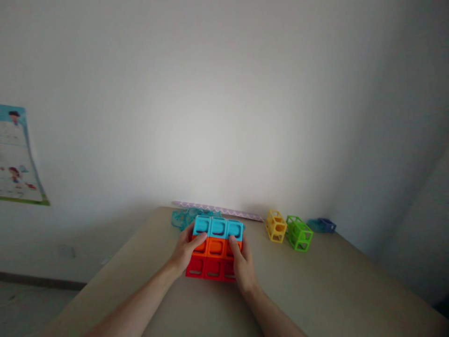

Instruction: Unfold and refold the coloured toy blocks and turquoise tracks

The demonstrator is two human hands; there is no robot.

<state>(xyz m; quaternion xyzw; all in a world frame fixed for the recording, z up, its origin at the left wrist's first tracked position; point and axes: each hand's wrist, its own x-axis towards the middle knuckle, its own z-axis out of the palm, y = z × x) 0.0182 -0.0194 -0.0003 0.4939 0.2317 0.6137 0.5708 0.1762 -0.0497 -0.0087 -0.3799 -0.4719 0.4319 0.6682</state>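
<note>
Between my two hands is a block of joined plastic cubes [216,247], with a light blue row at the top, an orange row in the middle and a red row at the bottom. My left hand [185,248] wraps its left side, the thumb lying over the orange row. On the right side my right hand [242,262] grips it, thumb on the orange row too. The fingers behind the block are hidden. Just beyond it lies a heap of clear teal pieces [185,216], partly covered by the block.
A yellow cube frame [275,226] and a green cube frame [299,233] stand to the right. Farther right are teal and dark blue pieces [326,225]. A purple patterned strip [217,210] lies along the wall at the table's [315,290] back edge. A poster [17,157] hangs at left.
</note>
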